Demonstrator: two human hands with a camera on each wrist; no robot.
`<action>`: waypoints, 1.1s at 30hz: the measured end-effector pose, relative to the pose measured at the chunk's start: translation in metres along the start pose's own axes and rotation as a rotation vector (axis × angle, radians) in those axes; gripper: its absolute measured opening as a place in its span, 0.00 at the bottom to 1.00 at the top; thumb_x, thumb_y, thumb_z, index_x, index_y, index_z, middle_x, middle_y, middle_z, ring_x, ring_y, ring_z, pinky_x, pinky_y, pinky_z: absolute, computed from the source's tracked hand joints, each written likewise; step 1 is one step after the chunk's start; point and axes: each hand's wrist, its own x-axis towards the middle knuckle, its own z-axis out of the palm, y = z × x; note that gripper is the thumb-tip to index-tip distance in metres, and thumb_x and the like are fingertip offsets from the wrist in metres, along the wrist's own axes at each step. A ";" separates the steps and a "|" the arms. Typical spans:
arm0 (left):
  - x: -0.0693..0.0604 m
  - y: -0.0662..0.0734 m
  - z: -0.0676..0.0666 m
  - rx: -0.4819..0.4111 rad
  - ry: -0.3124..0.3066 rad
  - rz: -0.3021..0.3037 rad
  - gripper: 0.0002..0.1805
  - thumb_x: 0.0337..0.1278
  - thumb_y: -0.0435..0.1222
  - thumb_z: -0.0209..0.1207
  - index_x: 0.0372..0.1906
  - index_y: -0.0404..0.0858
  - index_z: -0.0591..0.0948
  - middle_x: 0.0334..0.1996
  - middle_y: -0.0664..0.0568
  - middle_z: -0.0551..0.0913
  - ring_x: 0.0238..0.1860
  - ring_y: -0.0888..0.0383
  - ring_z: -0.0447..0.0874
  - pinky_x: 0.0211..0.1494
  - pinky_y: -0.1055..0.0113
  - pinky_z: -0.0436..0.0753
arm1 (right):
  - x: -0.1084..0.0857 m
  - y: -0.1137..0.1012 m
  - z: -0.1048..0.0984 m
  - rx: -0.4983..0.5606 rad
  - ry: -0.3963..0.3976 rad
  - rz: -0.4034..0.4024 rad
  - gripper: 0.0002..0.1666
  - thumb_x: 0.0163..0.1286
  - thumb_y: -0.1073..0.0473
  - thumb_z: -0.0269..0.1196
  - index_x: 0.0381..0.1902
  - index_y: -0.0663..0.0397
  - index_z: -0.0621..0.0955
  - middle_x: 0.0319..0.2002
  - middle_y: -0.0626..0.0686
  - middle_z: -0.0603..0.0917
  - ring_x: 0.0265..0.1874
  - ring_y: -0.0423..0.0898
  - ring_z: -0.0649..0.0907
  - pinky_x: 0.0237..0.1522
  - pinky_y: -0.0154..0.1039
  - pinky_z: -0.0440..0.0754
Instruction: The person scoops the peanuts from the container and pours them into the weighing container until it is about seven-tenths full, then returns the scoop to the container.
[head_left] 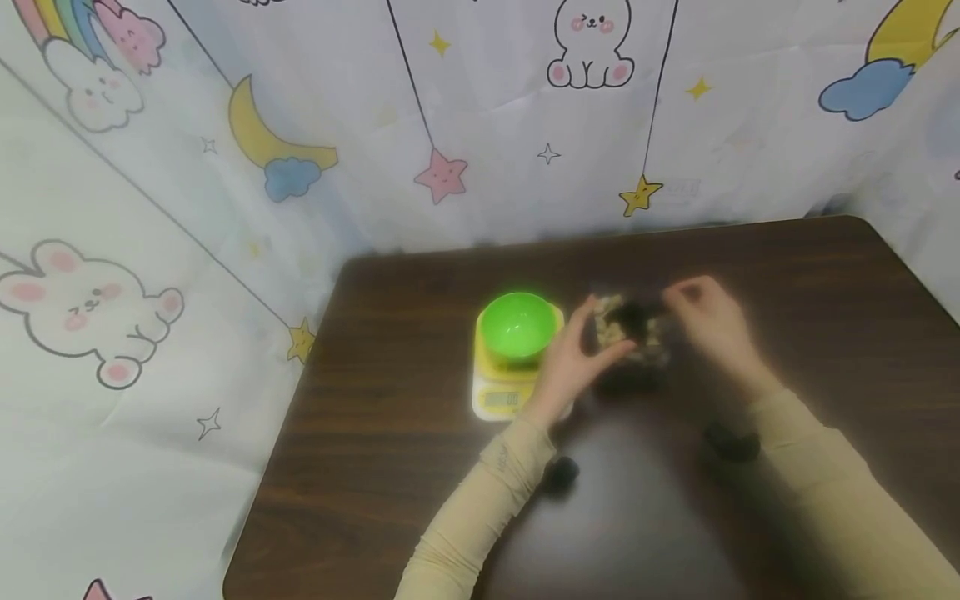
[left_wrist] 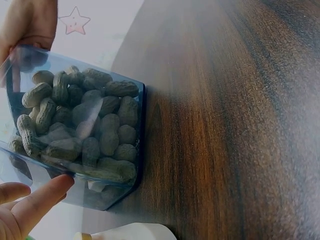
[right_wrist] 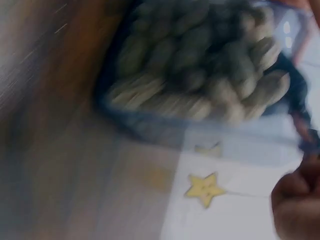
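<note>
A clear plastic box (left_wrist: 112, 197) stands on the table, filled with peanuts in their shells (left_wrist: 110, 135). My left hand (head_left: 573, 358) holds the box from its left, thumb across the near side and fingers toward the far side. At the box's right, my right hand (head_left: 712, 325) is raised near the rim. Its fingers (right_wrist: 295, 187) pinch the end of a dark, handle-like thing (right_wrist: 292, 75) that reaches in over the peanuts. Blur hides that thing's exact kind. Left of the box, a green bowl (head_left: 519, 325) sits on a yellow and white kitchen scale (head_left: 483, 379).
The dark brown wooden table (head_left: 375, 433) has rounded corners. A patterned white curtain (head_left: 495, 100) hangs behind it and on both sides. The scale stands close beside the left hand and forearm. Its display (head_left: 501, 399) is too blurred to read.
</note>
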 end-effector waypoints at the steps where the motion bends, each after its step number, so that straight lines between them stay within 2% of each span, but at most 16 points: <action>1: 0.000 0.000 0.000 -0.001 0.000 0.000 0.48 0.41 0.62 0.63 0.69 0.65 0.54 0.71 0.66 0.56 0.71 0.54 0.58 0.72 0.47 0.62 | -0.001 0.003 -0.001 0.016 -0.021 -0.013 0.31 0.69 0.37 0.48 0.54 0.58 0.70 0.48 0.61 0.77 0.41 0.50 0.77 0.39 0.42 0.76; 6: 0.001 -0.001 -0.001 -0.002 0.005 -0.004 0.47 0.40 0.63 0.63 0.69 0.67 0.54 0.71 0.66 0.57 0.71 0.54 0.59 0.71 0.47 0.62 | -0.005 0.012 -0.007 0.101 -0.083 -0.089 0.18 0.70 0.43 0.51 0.48 0.47 0.70 0.38 0.41 0.75 0.30 0.36 0.76 0.28 0.33 0.76; 9: 0.001 -0.001 -0.001 -0.002 0.006 -0.007 0.47 0.40 0.63 0.63 0.68 0.69 0.53 0.71 0.67 0.57 0.71 0.54 0.59 0.71 0.47 0.62 | -0.007 0.012 -0.008 0.140 -0.095 -0.105 0.13 0.70 0.45 0.53 0.45 0.45 0.70 0.33 0.33 0.74 0.27 0.33 0.75 0.25 0.32 0.75; 12: 0.001 -0.001 -0.001 -0.002 0.003 -0.012 0.47 0.40 0.64 0.62 0.68 0.69 0.53 0.71 0.69 0.56 0.71 0.55 0.58 0.72 0.48 0.62 | -0.006 0.012 -0.008 0.122 -0.086 -0.082 0.18 0.69 0.43 0.53 0.46 0.49 0.71 0.34 0.34 0.75 0.28 0.34 0.75 0.27 0.32 0.75; 16: 0.000 -0.001 0.000 -0.004 0.003 -0.017 0.47 0.40 0.64 0.62 0.69 0.67 0.54 0.70 0.71 0.55 0.71 0.55 0.58 0.72 0.47 0.62 | -0.004 0.009 -0.008 0.065 -0.068 -0.021 0.30 0.68 0.37 0.51 0.52 0.57 0.70 0.37 0.46 0.76 0.29 0.35 0.74 0.30 0.33 0.75; 19: 0.001 -0.001 0.000 -0.004 0.006 -0.016 0.48 0.40 0.64 0.63 0.69 0.65 0.54 0.70 0.73 0.54 0.72 0.56 0.57 0.72 0.47 0.61 | -0.003 0.006 -0.008 0.067 -0.068 0.019 0.34 0.67 0.36 0.50 0.54 0.59 0.70 0.34 0.50 0.76 0.27 0.37 0.75 0.29 0.34 0.76; 21: 0.001 -0.001 0.000 -0.002 0.007 -0.014 0.48 0.40 0.64 0.63 0.69 0.66 0.54 0.70 0.74 0.54 0.72 0.56 0.57 0.72 0.47 0.61 | -0.003 0.004 -0.008 0.102 -0.063 0.036 0.32 0.68 0.37 0.51 0.53 0.58 0.70 0.31 0.49 0.77 0.26 0.37 0.75 0.27 0.35 0.76; 25: 0.001 -0.001 0.000 0.007 0.005 -0.009 0.47 0.40 0.64 0.62 0.68 0.68 0.54 0.69 0.75 0.54 0.72 0.57 0.57 0.72 0.48 0.61 | -0.003 0.002 -0.009 0.173 -0.048 0.074 0.28 0.68 0.39 0.53 0.52 0.56 0.71 0.25 0.40 0.75 0.23 0.36 0.75 0.24 0.34 0.77; 30: 0.001 -0.001 -0.002 0.013 -0.001 -0.008 0.48 0.39 0.65 0.62 0.69 0.65 0.54 0.69 0.75 0.54 0.72 0.57 0.57 0.72 0.48 0.61 | -0.003 0.001 -0.010 0.145 -0.029 0.115 0.35 0.67 0.37 0.52 0.57 0.60 0.70 0.28 0.38 0.75 0.26 0.35 0.75 0.27 0.33 0.78; 33: 0.001 -0.001 -0.003 0.018 -0.002 -0.004 0.49 0.39 0.65 0.62 0.70 0.64 0.54 0.69 0.75 0.54 0.72 0.57 0.57 0.72 0.48 0.61 | -0.003 0.003 -0.011 0.175 -0.031 0.127 0.32 0.68 0.39 0.52 0.55 0.59 0.71 0.28 0.37 0.75 0.25 0.34 0.76 0.26 0.32 0.78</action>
